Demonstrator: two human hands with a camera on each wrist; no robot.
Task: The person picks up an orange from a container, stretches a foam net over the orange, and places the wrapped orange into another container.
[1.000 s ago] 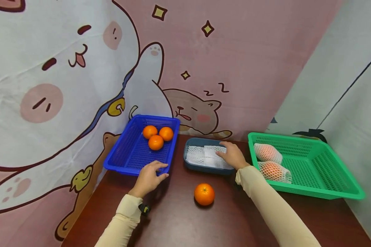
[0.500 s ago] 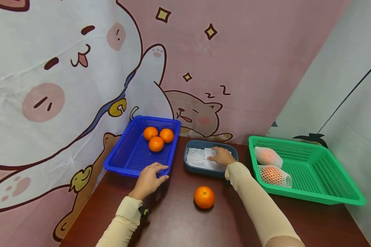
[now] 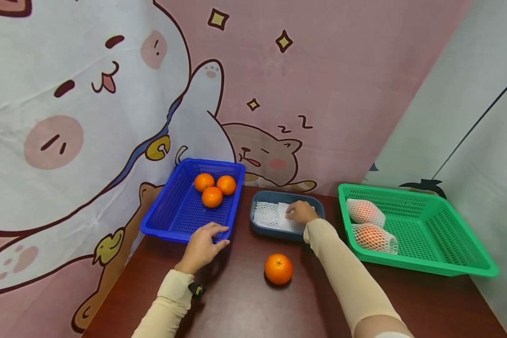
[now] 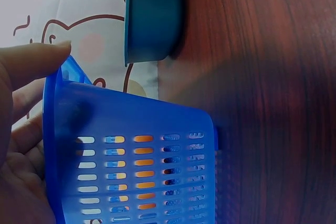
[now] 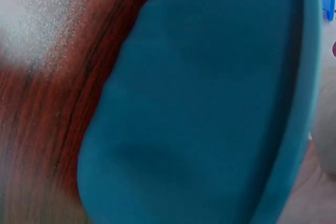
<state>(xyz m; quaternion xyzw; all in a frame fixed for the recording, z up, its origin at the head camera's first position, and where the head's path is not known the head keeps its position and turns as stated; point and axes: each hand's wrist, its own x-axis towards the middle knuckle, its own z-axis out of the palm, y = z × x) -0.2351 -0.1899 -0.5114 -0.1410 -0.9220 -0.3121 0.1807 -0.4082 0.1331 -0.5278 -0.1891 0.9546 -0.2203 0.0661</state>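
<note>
My right hand [image 3: 303, 212] is over the dark blue-grey tray [image 3: 259, 229], its fingertips drawn together and pinching a white foam net sleeve [image 3: 284, 220] among the flat sleeves lying there. The tray's side hides those fingers in the right wrist view. My left hand [image 3: 203, 246] hovers at the near right corner of the blue basket [image 3: 169, 232], thumb and fingers apart and loosely bent, holding nothing. In the left wrist view the thumb [image 4: 37, 61] lies close to the basket's rim. A single orange [image 3: 278, 269] sits on the table between my forearms.
Three oranges [image 3: 212, 196] are grouped inside the blue basket. At the right, a green basket [image 3: 431, 267] holds two net-wrapped fruits [image 3: 369, 236] at its left end. A printed cloth [image 3: 342, 94] hangs behind the brown table [image 3: 245, 310].
My right hand has moved left from the tray's right rim onto the foam net sleeves, and its fingers have closed together. The left hand keeps its place by the blue basket.
</note>
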